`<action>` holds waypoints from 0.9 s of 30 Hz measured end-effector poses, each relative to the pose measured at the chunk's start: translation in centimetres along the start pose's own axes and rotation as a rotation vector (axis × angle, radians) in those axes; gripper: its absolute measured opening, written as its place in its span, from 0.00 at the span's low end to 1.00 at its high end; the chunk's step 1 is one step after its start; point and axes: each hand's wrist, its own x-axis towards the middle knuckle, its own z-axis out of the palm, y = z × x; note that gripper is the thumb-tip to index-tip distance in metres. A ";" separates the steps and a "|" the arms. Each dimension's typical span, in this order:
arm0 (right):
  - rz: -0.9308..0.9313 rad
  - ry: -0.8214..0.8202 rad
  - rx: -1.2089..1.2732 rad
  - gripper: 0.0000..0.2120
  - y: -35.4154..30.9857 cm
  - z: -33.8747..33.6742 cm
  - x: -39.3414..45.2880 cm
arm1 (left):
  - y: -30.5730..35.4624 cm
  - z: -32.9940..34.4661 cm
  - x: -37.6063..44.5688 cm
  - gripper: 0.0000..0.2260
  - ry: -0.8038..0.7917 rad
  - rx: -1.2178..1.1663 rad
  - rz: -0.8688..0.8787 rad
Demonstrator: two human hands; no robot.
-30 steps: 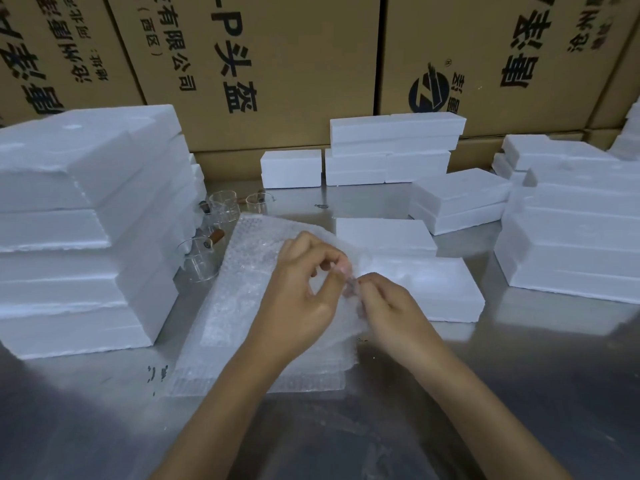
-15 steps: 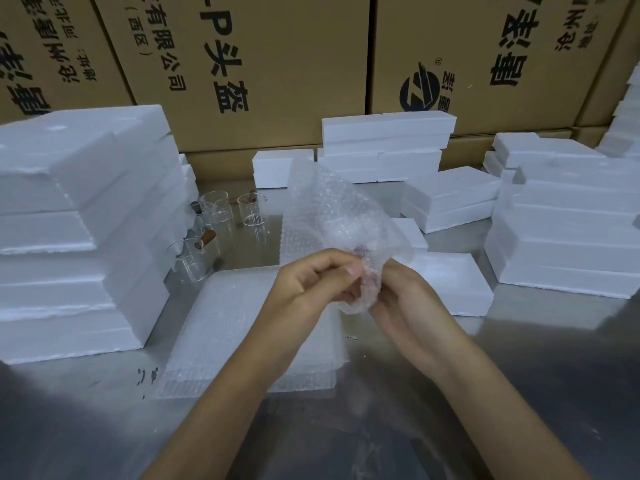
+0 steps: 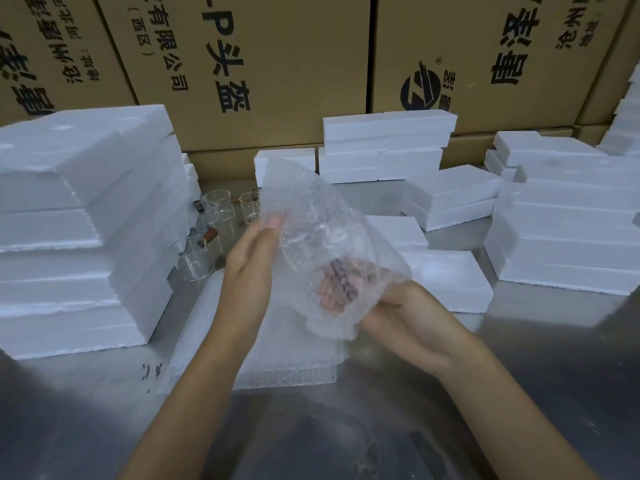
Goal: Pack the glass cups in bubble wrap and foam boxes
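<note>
Far left of centre, the glass cups (image 3: 221,209) stand unwrapped on the steel table (image 3: 519,375) beside a foam box stack (image 3: 86,220). The left hand (image 3: 249,265), fingers straight, holds the bubble wrap bag (image 3: 322,244) by its left edge. The right hand (image 3: 401,310) has its fingers curled inside the bag. Judged step: opening a bag; next, a cup must go in. Half a second earlier, both hands pinched the bag lower and closer together.
</note>
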 end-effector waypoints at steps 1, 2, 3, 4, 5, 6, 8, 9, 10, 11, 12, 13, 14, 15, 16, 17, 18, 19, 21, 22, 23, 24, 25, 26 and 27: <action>-0.002 -0.010 0.058 0.17 0.0 0.1 0.1 | -0.1 0.1 0.0 0.11 -0.001 0.000 -0.025; -0.008 -0.009 0.113 0.17 0.0 0.0 0.2 | -0.2 0.3 -0.1 0.12 -0.009 0.003 -0.034; -0.016 -0.001 0.156 0.19 0.1 -0.2 0.3 | -0.3 0.4 -0.1 0.12 -0.026 0.010 -0.026; -0.022 0.007 0.183 0.21 0.1 -0.5 0.4 | -0.3 0.4 -0.1 0.11 -0.054 0.015 -0.013; -0.026 0.017 0.191 0.23 0.2 -0.6 0.5 | -0.4 0.4 -0.2 0.12 -0.093 0.016 -0.001; -0.030 0.024 0.179 0.23 0.1 -0.7 0.5 | -0.5 0.4 -0.1 0.14 -0.135 -0.002 0.004; -0.035 0.031 0.086 0.21 0.1 -0.6 0.4 | -0.5 0.4 -0.1 0.19 -0.216 -0.074 -0.006; -0.036 0.033 0.023 0.20 0.0 -0.6 0.3 | -0.6 0.4 -0.1 0.20 -0.244 -0.115 -0.023; -0.032 0.033 -0.041 0.19 -0.1 -0.5 0.2 | -0.7 0.4 -0.1 0.22 -0.260 -0.154 -0.056; -0.023 0.034 -0.100 0.18 -0.1 -0.4 0.2 | -0.7 0.4 -0.1 0.23 -0.271 -0.190 -0.099; -0.012 0.043 -0.150 0.18 -0.1 -0.4 0.2 | -0.7 0.4 -0.1 0.25 -0.284 -0.227 -0.147; 0.002 0.055 -0.189 0.17 -0.1 -0.4 0.2 | -0.8 0.3 -0.1 0.27 -0.311 -0.261 -0.188; 0.018 0.067 -0.225 0.17 0.0 -0.2 0.2 | -1.0 0.1 0.0 0.28 -0.352 -0.289 -0.213; 0.035 0.083 -0.258 0.16 0.0 -0.1 0.2 | -1.1 0.0 0.1 0.28 -0.395 -0.308 -0.225; 0.045 0.096 -0.281 0.16 0.1 0.0 0.2 | -1.1 -0.2 0.1 0.27 -0.424 -0.331 -0.236; 0.049 0.107 -0.301 0.15 0.1 0.0 0.1 | -1.1 -0.3 0.2 0.24 -0.434 -0.362 -0.252; 0.048 0.107 -0.332 0.15 0.0 0.1 0.1 | -1.2 -0.5 0.2 0.21 -0.433 -0.391 -0.270; 0.045 0.091 -0.379 0.14 -0.1 0.0 -0.2 | -1.2 -0.5 0.2 0.21 -0.431 -0.403 -0.278; 0.042 0.093 -0.487 0.14 0.1 0.2 0.1 | -1.2 -0.5 0.2 0.23 -0.428 -0.368 -0.261; 0.041 0.139 -0.543 0.14 0.3 0.2 0.3 | -1.2 -0.4 0.2 0.24 -0.423 -0.336 -0.245; 0.048 0.215 -0.592 0.14 0.5 0.1 0.5 | -1.2 -0.3 0.1 0.24 -0.416 -0.304 -0.229; 0.057 0.271 -0.653 0.15 0.6 -0.1 0.6 | -1.2 -0.2 0.0 0.25 -0.404 -0.281 -0.221; 0.064 0.289 -0.730 0.15 0.5 -0.2 0.5 | -1.3 -0.1 -0.1 0.27 -0.390 -0.260 -0.214; 0.067 0.278 -0.809 0.15 0.3 -0.3 0.3 | -1.3 0.0 -0.1 0.28 -0.379 -0.245 -0.209; 0.063 0.274 -0.867 0.15 0.2 -0.3 0.0 | -1.2 0.2 -0.1 0.29 -0.376 -0.240 -0.198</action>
